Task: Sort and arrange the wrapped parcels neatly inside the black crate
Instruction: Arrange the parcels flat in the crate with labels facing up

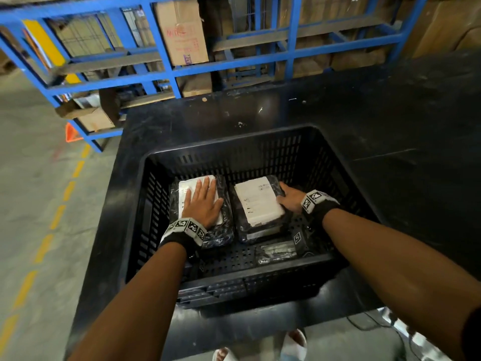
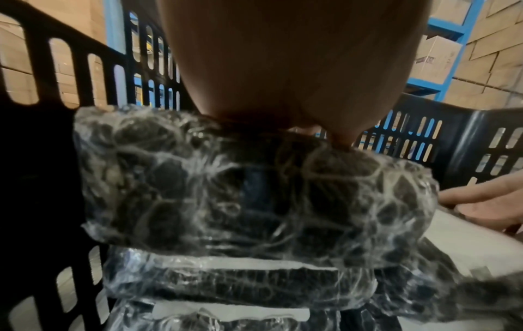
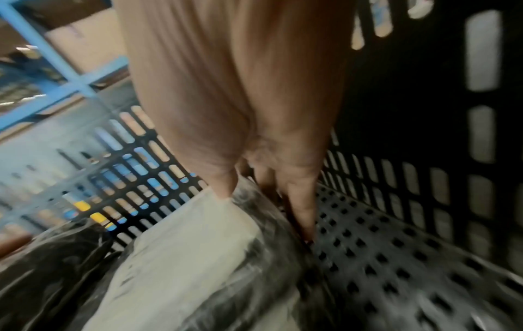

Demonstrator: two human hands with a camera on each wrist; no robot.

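Black crate, on dark table: two stacks of wrapped parcels side by side. Left hand presses flat, fingers straight, steadying left stack. Right hand grips right stack's edge, apparently squaring it.

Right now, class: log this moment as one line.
left hand flat on left stack | right hand grips right stack's edge | both stacks in crate | slim parcel loose in front
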